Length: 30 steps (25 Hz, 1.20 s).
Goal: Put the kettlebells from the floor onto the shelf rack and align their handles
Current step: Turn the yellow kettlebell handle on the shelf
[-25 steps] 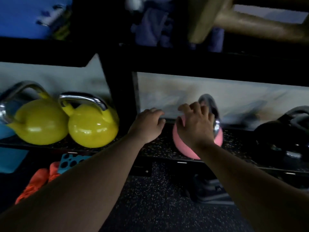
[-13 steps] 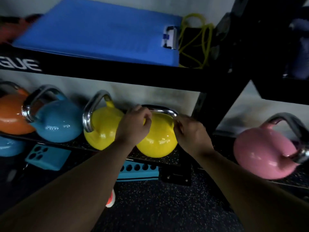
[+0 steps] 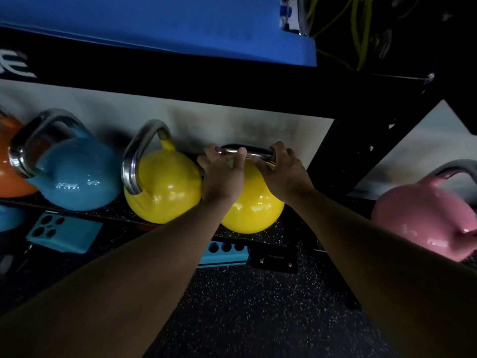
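Observation:
On the low shelf point(image 3: 124, 215) of the black rack stand an orange kettlebell point(image 3: 10, 174), a blue kettlebell point(image 3: 77, 174), a yellow kettlebell point(image 3: 165, 192) with its steel handle turned edge-on, and a second yellow kettlebell point(image 3: 254, 208). My left hand point(image 3: 222, 174) and my right hand point(image 3: 281, 171) both grip the chrome handle point(image 3: 254, 152) of that second yellow one, whose handle lies crosswise, facing me. A pink kettlebell point(image 3: 423, 215) sits on the shelf bay to the right.
A blue mat point(image 3: 160, 24) and yellow cords point(image 3: 358, 34) lie on the upper shelf. A black upright post point(image 3: 361, 151) divides the bays. Teal foam blocks point(image 3: 64, 235) sit under the shelf, above the speckled rubber floor point(image 3: 245, 306).
My hands left the pink kettlebell and moved left to the right-hand yellow one, closing on its handle. The view shifted left with them.

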### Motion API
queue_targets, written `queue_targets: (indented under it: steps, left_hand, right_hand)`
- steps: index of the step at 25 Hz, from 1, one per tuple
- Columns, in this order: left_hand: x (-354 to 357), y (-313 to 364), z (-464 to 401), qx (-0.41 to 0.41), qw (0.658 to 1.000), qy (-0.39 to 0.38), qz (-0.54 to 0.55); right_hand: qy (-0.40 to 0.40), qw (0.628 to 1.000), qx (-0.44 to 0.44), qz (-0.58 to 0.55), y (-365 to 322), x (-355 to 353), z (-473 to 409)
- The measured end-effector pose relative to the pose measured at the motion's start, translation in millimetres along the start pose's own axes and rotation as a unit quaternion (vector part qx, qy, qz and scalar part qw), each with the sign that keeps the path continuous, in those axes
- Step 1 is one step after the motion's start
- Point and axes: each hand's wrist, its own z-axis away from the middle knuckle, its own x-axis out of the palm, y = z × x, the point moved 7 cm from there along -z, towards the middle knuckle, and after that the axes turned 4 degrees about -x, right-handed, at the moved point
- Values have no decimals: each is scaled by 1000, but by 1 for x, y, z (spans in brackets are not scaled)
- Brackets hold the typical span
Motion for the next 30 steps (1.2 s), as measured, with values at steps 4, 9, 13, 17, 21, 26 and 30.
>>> queue_targets:
  steps: [4, 9, 13, 17, 21, 26, 30]
  left_hand:
    - [5, -7, -19, 6, 996, -84, 39]
    - [23, -8, -16, -29, 991, -78, 107]
    - [32, 0, -38, -20, 987, -156, 43]
    - [50, 0, -28, 4, 981, -190, 44]
    - [52, 4, -37, 1, 982, -186, 35]
    - [50, 7, -53, -27, 972, -228, 55]
    - [46, -5, -47, -30, 957, -269, 102]
  right_hand:
    - [79, 997, 5, -23, -4, 8, 27]
    - [-5, 954, 104, -281, 10, 7, 14]
    - [75, 935, 112, -327, -4, 31, 41]
    - [73, 904, 122, -402, 2, 30, 44]
    - [81, 901, 117, -409, -1, 33, 36]
    - [100, 855, 149, -487, -23, 53, 29]
    - [135, 841, 137, -506, -30, 67, 41]
